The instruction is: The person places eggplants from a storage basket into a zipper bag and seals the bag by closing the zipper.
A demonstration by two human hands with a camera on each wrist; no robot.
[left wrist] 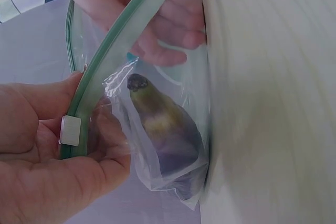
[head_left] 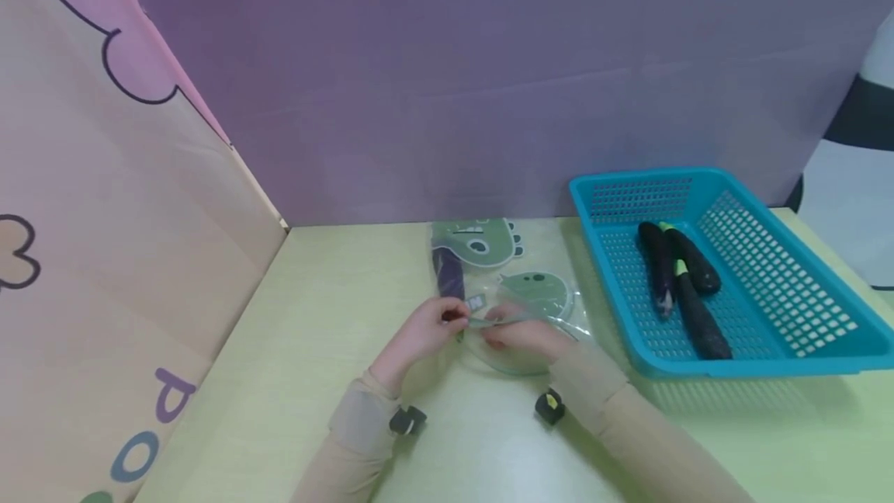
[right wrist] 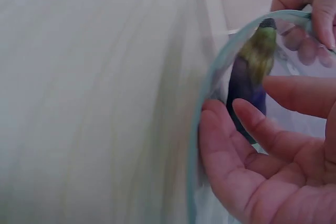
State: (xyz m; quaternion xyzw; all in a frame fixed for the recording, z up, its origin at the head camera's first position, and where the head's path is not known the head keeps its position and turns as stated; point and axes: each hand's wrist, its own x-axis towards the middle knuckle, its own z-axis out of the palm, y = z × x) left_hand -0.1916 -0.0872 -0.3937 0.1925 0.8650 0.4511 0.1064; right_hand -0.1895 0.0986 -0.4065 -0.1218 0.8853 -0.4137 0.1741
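Observation:
A clear zip bag [head_left: 538,293] with green cartoon prints lies on the table, its mouth toward me and parted. Inside, along its left side, is a dark purple eggplant [left wrist: 170,129], stem end toward the mouth. My left hand [head_left: 427,330] pinches the green zip edge at the left of the mouth, beside a white slider [left wrist: 70,130]. At the right of the mouth is my right hand [right wrist: 257,161]. Its loosely bent fingers touch the inner side of the bag's rim, thumb held apart. Through the film, the left wrist view shows those fingers too.
A blue perforated basket [head_left: 621,317] stands to the right of the bag, with three eggplants [head_left: 691,309] in it. A purple wall panel [head_left: 489,84] rises behind the table, and a printed panel [head_left: 126,239] borders the left side.

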